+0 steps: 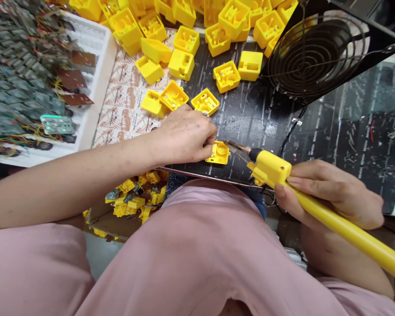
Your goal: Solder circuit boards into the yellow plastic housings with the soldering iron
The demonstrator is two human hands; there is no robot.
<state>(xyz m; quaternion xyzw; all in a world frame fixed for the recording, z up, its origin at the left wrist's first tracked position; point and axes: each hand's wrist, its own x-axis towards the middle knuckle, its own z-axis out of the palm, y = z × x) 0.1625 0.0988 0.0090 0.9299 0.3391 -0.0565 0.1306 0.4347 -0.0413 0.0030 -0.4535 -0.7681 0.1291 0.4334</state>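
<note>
My right hand point(329, 191) is wrapped round a soldering iron point(273, 166) with a long yellow handle. The iron's metal tip points left, just above a small open yellow plastic case point(221, 153) near the front edge of the table. My left hand point(187, 134) is closed at that case's left side, fingers curled and thumb at its edge; the hand hides part of what lies in there. Just beyond my left hand lie another open yellow case point(205, 102) and a pair of cases point(174, 95) leaning together.
A pile of yellow cases point(184, 41) covers the back. A black fan point(316, 57) stands at the back right. On the left, a white foam tray point(102, 57) holds many wired circuit boards point(55, 124). Below the table edge is a box of yellow parts point(136, 202).
</note>
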